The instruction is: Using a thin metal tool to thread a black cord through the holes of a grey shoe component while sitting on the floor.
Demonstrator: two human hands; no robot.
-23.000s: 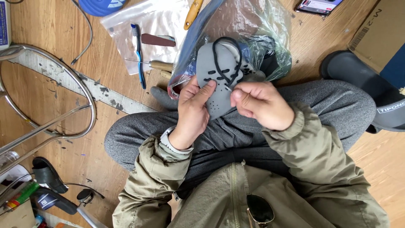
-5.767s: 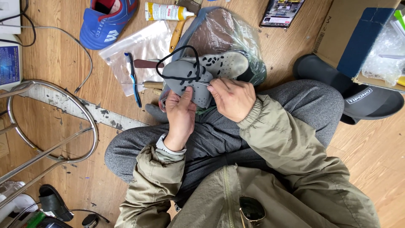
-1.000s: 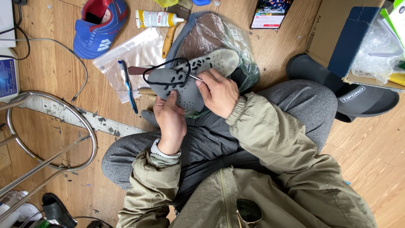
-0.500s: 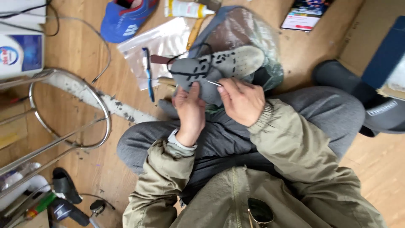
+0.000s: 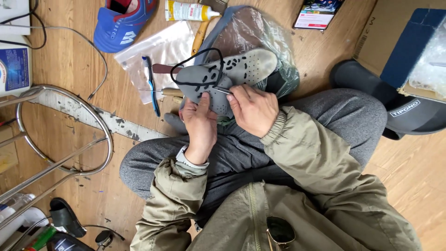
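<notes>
A grey perforated shoe insole lies across my lap, with a black cord threaded through its holes and looping above it. My left hand grips the insole's near end, thumb pressed on top. My right hand pinches a thin metal needle whose tip rests against the insole beside the cord. Both hands sit close together above my crossed grey trouser legs.
A clear plastic bag lies behind the insole. On the wooden floor sit a blue toothbrush on a plastic sheet, a glue tube, a blue and red shoe, a black slipper, a cardboard box and a metal stool frame.
The view has shifted slightly. My right hand has drawn the needle down to the insole's near part, and the cord loop stands above the insole. My left hand keeps its hold.
</notes>
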